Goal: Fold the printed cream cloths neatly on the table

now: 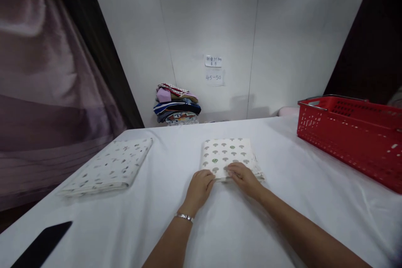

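A folded cream cloth with a grey and green mushroom print lies in the middle of the white table. My left hand, with a bracelet at the wrist, has its fingers curled on the cloth's near edge. My right hand rests on the near edge beside it, fingers bent and gripping the fabric. Both hands touch the same folded cloth.
A second folded patterned cloth lies at the left of the table. A red plastic basket stands at the right. A pile of folded fabrics sits against the back wall. A dark flat object lies at the near left corner.
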